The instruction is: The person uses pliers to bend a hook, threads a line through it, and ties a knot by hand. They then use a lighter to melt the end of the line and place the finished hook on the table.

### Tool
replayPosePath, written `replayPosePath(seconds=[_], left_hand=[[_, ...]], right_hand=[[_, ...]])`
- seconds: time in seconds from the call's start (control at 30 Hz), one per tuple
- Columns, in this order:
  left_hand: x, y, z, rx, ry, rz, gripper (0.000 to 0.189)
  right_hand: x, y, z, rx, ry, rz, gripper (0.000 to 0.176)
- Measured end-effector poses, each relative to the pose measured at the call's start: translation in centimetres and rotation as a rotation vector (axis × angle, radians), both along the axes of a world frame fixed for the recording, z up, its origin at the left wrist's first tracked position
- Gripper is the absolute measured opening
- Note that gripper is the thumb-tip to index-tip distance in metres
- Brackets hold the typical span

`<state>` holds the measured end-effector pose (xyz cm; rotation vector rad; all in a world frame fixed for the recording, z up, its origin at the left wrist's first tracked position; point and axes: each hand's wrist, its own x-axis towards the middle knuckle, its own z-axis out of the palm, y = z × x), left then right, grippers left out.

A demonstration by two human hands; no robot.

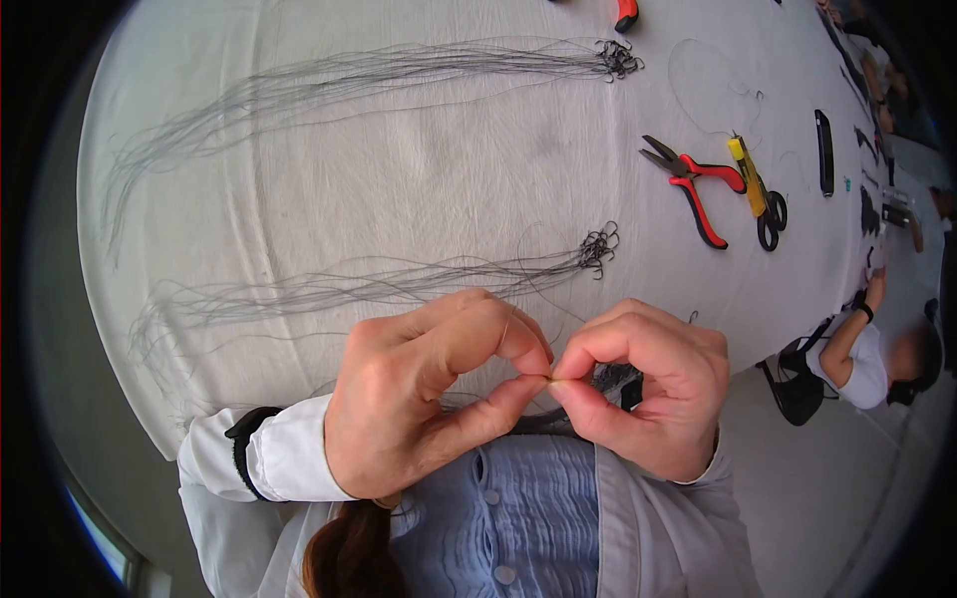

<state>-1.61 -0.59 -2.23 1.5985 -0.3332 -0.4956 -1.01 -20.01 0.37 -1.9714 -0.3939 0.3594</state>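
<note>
My left hand (429,389) and my right hand (653,389) meet fingertip to fingertip above the near edge of the table. Each is closed in a pinch of thumb and forefinger on a thin fishing line (538,289), which loops up faintly behind the fingers. The exact spot where the line is pinched is hidden by the fingertips. A small hook (693,316) shows just beyond my right hand. Past my hands lies a bundle of dark fish hooks (598,249), its long leader lines (399,282) trailing left.
Farther back on the white tablecloth (449,169) lies a second hook bundle (620,62). To the right are red-handled pliers (688,179), small black-handled scissors (768,214) with a yellow part, and a black phone-like object (824,152). A person (862,349) sits at far right.
</note>
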Motion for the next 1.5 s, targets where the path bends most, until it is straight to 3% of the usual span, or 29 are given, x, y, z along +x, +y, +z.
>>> replayPosePath(seconds=[0.1,0.33,0.43,0.5,0.67,0.83,1.03,1.1,1.23,1.33,1.43,1.5], left_hand=[[0.3,-0.3,-0.5,0.008,-0.141,0.021,0.008],[0.0,-0.2,-0.9,-0.065,-0.028,-0.031,0.009],[0.2,0.1,-0.4,-0.110,0.066,-0.015,0.007],[0.5,0.3,0.2,-0.198,0.455,0.046,0.008],[0.1,0.3,-0.2,-0.305,0.548,0.158,0.010],[-0.1,0.3,0.1,-0.383,0.486,0.234,0.007],[0.4,0.5,0.2,-0.456,0.751,0.268,0.007],[0.3,0.5,0.2,-0.511,0.806,0.259,0.007],[0.2,0.7,0.5,-0.559,0.836,0.244,0.007],[0.1,0.8,0.6,-0.579,0.856,0.218,0.008],[0.4,1.0,1.3,-0.587,0.924,0.211,0.009],[0.5,1.2,1.4,-0.619,0.951,0.199,0.010]], right_hand=[[0.1,-0.1,0.0,0.005,0.008,0.006,0.015],[0.3,-0.3,0.0,0.028,0.032,0.025,0.014],[0.1,-0.5,-0.1,0.060,0.076,-0.045,0.015],[0.3,-1.1,-0.4,0.078,0.095,-0.112,0.027],[0.5,-0.6,0.1,0.068,0.398,0.009,0.045],[0.0,0.3,-0.6,0.038,0.480,0.249,0.039],[-0.3,0.2,0.0,-0.090,0.282,0.360,0.034],[-0.3,0.1,0.0,-0.099,0.222,0.075,0.035],[0.1,0.9,0.7,-0.030,0.325,-0.060,0.037],[0.4,1.5,0.5,-0.032,0.352,0.069,0.037],[0.5,1.6,0.2,-0.127,0.347,0.268,0.026],[0.0,1.7,0.0,-0.112,0.090,0.363,0.013]])
